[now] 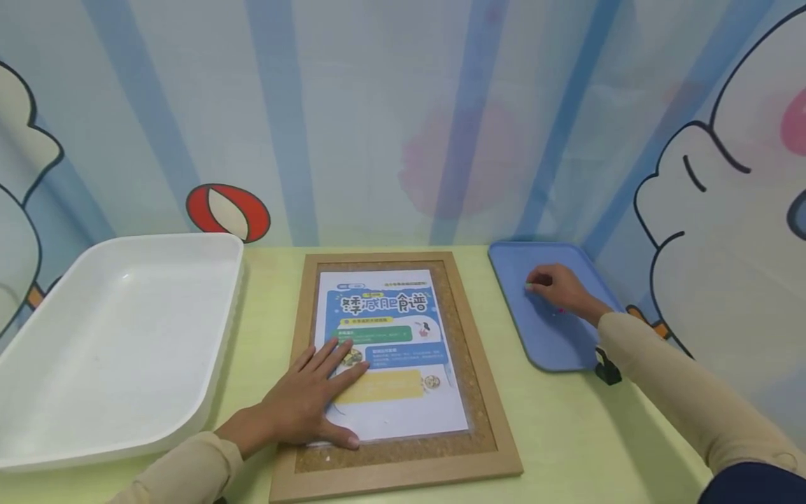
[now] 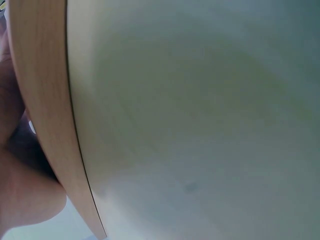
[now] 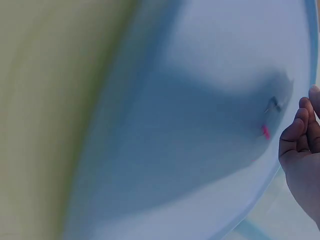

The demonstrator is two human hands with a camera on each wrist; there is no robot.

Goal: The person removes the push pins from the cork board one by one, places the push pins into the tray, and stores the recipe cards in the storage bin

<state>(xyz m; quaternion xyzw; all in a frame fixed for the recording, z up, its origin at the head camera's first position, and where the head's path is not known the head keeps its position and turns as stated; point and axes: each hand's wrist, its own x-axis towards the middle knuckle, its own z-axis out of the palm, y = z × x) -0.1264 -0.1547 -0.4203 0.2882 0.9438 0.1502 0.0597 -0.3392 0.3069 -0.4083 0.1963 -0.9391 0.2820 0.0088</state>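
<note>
My left hand (image 1: 301, 400) lies with fingers spread on a printed sheet (image 1: 415, 416), pressing it against the cork board (image 1: 390, 451) with a wooden frame. In the left wrist view, part of that hand shows beside the wooden frame (image 2: 42, 70). Over the blue tray (image 1: 563, 343), my right hand (image 1: 563, 288) pinches a small green push pin (image 1: 528, 286) between thumb and fingers, which hide most of it. A pink push pin (image 3: 265, 132) and a dark one (image 3: 273, 104) lie on the tray beneath the hand.
A large white basin (image 1: 119, 350) stands on the pale green table (image 1: 567, 434) to the left of the board. Behind the table hangs a striped cloth backdrop (image 1: 378, 140) with cartoon prints, which also runs along the right side.
</note>
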